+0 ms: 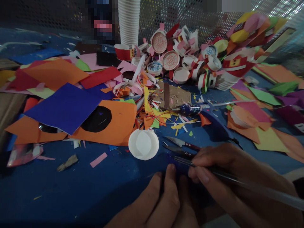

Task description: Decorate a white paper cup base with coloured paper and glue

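Note:
My right hand [228, 177] is closed in a writing grip on a clear pen [237, 182], its tip pointing left onto a dark blue surface in front of me. My left hand [161, 202] lies beside it at the bottom middle, fingers stretched flat and pressing down on what the pen touches; the piece under them is too dark to make out. Small thread snips [180, 146] lie open on the table just above my right hand. A white paper cup bottom [143, 144] rests to their left.
Coloured paper sheets cover the blue table: a blue square [66, 107], orange paper [111, 123] with a black circle, scraps in the middle. A tall stack of white cups [129, 22] and a heap of cut cup pieces [180, 60] stand at the back.

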Demonstrator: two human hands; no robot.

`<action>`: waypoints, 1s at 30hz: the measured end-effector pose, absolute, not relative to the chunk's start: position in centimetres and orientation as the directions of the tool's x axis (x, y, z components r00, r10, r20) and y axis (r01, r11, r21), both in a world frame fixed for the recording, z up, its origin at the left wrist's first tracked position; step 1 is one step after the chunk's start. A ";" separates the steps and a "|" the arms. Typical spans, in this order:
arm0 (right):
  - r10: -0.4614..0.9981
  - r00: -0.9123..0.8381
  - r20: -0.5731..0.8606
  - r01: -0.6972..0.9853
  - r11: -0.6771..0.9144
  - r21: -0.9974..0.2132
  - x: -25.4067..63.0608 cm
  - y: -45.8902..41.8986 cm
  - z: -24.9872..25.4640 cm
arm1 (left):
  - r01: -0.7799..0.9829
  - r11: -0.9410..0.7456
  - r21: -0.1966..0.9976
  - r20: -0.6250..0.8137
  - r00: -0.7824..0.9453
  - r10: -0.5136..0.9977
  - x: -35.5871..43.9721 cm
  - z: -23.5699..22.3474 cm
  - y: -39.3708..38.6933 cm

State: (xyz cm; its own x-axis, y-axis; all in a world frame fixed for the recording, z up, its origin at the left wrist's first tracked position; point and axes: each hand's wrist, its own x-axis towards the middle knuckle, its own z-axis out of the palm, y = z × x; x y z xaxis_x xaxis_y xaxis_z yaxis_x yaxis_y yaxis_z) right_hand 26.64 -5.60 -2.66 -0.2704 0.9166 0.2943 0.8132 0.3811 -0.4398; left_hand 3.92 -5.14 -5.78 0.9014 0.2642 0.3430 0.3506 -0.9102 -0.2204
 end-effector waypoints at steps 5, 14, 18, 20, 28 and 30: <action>0.936 -0.195 0.293 0.804 0.323 -0.499 26.3 -5.8 -2.7 | 0.349 -0.919 -0.182 0.321 0.905 0.280 4.0 -5.3 -5.2; 0.954 -0.109 0.281 0.778 0.257 -0.573 25.8 -5.8 -2.4 | 0.361 -0.928 -0.090 0.344 0.886 0.311 4.0 -4.9 -5.2; 0.959 -0.088 0.268 0.765 0.237 -0.599 25.7 -5.8 -2.4 | 0.363 -0.928 -0.081 0.319 0.892 0.321 3.9 -4.7 -5.3; 0.961 -0.077 0.267 0.754 0.231 -0.614 25.7 -5.7 -2.4 | 0.352 -0.933 -0.077 0.301 0.900 0.315 3.9 -4.7 -5.3; 0.941 -0.081 0.330 0.748 0.276 -0.603 25.8 -5.5 -2.6 | 0.353 -0.933 -0.064 0.307 0.897 0.318 3.7 -4.0 -5.2; 0.928 -0.121 0.353 0.761 0.315 -0.567 26.0 -5.5 -2.8 | 0.351 -0.934 -0.070 0.306 0.898 0.315 3.6 -3.9 -5.3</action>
